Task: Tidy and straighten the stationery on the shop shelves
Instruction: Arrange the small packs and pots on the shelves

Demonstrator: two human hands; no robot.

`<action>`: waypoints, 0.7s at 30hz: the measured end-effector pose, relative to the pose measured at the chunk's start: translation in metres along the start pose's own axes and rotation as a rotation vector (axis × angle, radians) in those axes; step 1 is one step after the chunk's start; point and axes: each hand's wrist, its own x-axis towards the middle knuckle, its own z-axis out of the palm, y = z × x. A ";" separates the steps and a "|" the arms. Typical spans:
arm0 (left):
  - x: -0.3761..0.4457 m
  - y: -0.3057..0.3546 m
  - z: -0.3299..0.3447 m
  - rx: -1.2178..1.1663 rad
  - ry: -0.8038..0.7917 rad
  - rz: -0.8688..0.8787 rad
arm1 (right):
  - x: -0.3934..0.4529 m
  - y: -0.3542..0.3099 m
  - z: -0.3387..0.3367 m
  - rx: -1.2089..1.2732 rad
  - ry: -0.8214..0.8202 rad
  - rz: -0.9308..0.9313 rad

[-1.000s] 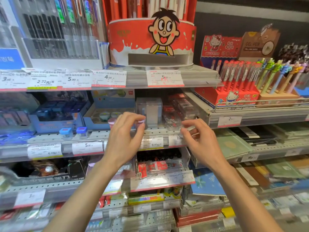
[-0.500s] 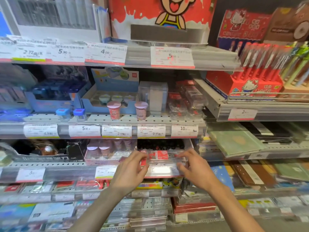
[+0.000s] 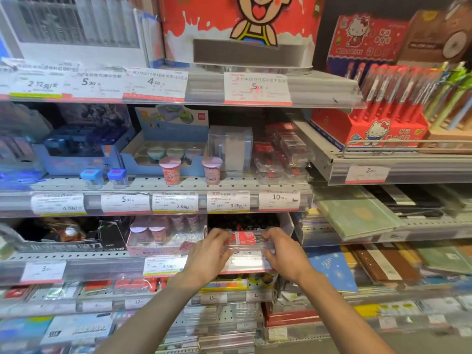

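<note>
Both hands, the left hand [image 3: 208, 256] and right hand [image 3: 286, 251], clasp the ends of a clear box [image 3: 246, 240] at the shelf [image 3: 102, 267] front, mid-straightening; next it seems to need squaring against the pink tray [image 3: 158, 241] beside it.

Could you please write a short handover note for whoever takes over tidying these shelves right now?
Left hand and right hand grip the two ends of the clear tray with the red label on the third shelf down.
Done: two pink cups stand upright at the front of the shelf above.
Left: square this tray to the shelf edge, then the shelves below.
</note>
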 end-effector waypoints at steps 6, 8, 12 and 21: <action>-0.002 0.000 -0.006 -0.049 0.019 0.032 | -0.004 0.001 -0.008 0.024 0.027 -0.025; -0.008 -0.001 -0.011 -0.076 0.043 0.065 | -0.007 0.002 -0.014 0.040 0.034 -0.045; -0.023 -0.001 -0.030 -0.103 0.083 0.127 | -0.019 -0.004 -0.033 0.065 0.021 -0.095; -0.058 0.010 -0.089 -0.195 0.126 0.249 | -0.053 -0.028 -0.092 0.274 0.034 -0.209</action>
